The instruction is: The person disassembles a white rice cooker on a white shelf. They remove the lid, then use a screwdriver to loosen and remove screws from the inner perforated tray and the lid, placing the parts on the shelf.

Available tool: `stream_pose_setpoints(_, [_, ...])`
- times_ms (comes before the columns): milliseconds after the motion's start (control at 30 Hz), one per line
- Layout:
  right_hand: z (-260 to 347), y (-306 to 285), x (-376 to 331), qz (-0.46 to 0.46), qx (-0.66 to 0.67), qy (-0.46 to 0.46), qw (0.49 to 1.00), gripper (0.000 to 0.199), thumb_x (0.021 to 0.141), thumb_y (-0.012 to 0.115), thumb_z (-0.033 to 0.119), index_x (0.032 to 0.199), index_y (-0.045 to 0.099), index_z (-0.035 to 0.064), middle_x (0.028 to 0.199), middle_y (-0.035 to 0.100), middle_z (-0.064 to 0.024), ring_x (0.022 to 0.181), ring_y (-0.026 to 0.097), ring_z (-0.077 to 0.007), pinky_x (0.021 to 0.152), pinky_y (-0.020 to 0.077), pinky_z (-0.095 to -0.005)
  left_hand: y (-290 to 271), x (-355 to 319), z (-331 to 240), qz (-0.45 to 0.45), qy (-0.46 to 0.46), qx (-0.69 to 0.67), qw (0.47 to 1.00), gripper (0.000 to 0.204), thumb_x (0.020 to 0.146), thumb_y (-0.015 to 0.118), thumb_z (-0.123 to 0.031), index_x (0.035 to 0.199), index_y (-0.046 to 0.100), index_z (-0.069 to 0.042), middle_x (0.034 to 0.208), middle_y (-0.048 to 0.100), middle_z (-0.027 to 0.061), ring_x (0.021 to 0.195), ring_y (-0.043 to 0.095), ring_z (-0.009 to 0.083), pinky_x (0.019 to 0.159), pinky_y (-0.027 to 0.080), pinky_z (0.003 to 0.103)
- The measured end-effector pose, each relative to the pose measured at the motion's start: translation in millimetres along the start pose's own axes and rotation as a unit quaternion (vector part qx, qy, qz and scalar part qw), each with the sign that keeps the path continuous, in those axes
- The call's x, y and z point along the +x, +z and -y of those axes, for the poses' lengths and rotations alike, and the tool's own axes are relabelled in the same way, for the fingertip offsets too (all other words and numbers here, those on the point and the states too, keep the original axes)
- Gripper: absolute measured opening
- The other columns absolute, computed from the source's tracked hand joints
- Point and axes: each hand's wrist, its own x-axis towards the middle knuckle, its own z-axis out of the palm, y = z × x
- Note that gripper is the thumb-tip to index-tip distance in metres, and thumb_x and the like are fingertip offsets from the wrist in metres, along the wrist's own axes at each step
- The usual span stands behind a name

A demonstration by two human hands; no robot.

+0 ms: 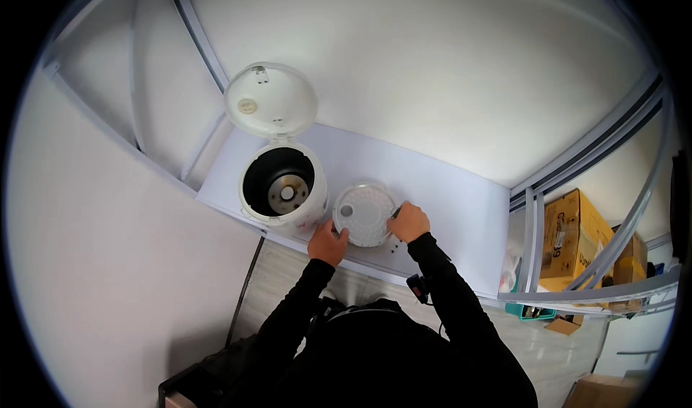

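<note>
Hands meet at a round white inner plate [364, 215] that lies flat on the white table [461, 206], just below picture centre. Left hand [327, 242] sits at the plate's 8 o'clock edge, fingers curled and touching the rim; how firmly they grip cannot be told. Right hand [409, 221] sits at the plate's 3 o'clock edge, fingers closed into a loose fist against the rim, with a thin dark item showing between fingers and plate; its kind cannot be told. Both forearms wear black sleeves and enter from 6 o'clock.

The plate has a small round hole near its 9 o'clock side and rows of fine dots across its face. Just beside it, at 9 o'clock, stands a white rice cooker [283, 188], body upright, its dark empty well showing a metal heating disc at the bottom. The hinged lid [270, 99] stands open at the cooker's 12 o'clock, inner face toward the camera.

Cardboard boxes [577, 238] stand at 3 o'clock, well apart from the table, behind pale frame rails.
</note>
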Motion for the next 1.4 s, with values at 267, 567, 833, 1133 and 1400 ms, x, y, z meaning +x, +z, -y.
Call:
stream_pose_setpoints(267, [-18,-49,-15,-0.13,0.094,-0.002,0.987,0.039,0.079,0.077,0.024,0.107,0.066,-0.0009,0.095,0.074,-0.0237,0.09,0.072,-0.0418,0.081,0.0586,-0.0498,17,16,-34,-0.018,0.098,-0.048,0.994,0.036,0.09,0.073,-0.032,0.112,0.066,-0.004,0.098,0.069,0.0118,0.092,0.066,0.0337,0.081,0.052,0.045])
stream_pose_setpoints(567, [-42,-133,-68,-0.237,0.231,-0.039,0.943,0.026,0.082,0.074,0.008,0.107,0.068,0.0026,0.095,0.073,-0.0198,0.084,0.072,-0.0381,0.072,0.0575,-0.0409,58,14,-120,0.143,0.102,-0.201,0.964,0.049,0.092,0.073,-0.026,0.133,0.061,-0.002,0.096,0.074,0.0091,0.071,0.066,0.0213,0.071,0.054,0.036])
stream_pose_setpoints(833, [-73,-136,-101,-0.336,0.055,-0.126,0.932,0.019,0.078,0.074,0.004,0.096,0.067,0.008,0.088,0.067,-0.0087,0.071,0.067,-0.0341,0.06,0.0535,-0.0408,93,-2,-151,0.156,0.18,-0.169,0.956,0.053,0.093,0.073,-0.026,0.137,0.06,0.0,0.103,0.073,0.008,0.067,0.064,0.0186,0.067,0.054,0.034])
stream_pose_setpoints(1133, [-96,-116,-106,-0.322,0.133,-0.11,0.931,0.025,0.076,0.074,0.008,0.1,0.068,0.0094,0.091,0.069,-0.0095,0.075,0.069,-0.0346,0.065,0.0558,-0.0428,101,-18,-165,0.123,0.215,-0.19,0.95,0.047,0.093,0.074,-0.025,0.132,0.062,-0.002,0.107,0.069,0.0101,0.075,0.063,0.0214,0.07,0.053,0.035])
stream_pose_setpoints(1400, [-186,-104,-73,-0.211,0.262,0.082,0.938,0.031,0.079,0.076,0.017,0.104,0.07,-0.0014,0.083,0.072,-0.0209,0.078,0.072,-0.0351,0.073,0.0559,-0.0429,98,-30,-159,0.086,0.388,-0.032,0.917,0.026,0.086,0.076,-0.023,0.109,0.076,-0.011,0.109,0.071,0.0061,0.097,0.064,0.0287,0.086,0.053,0.043])
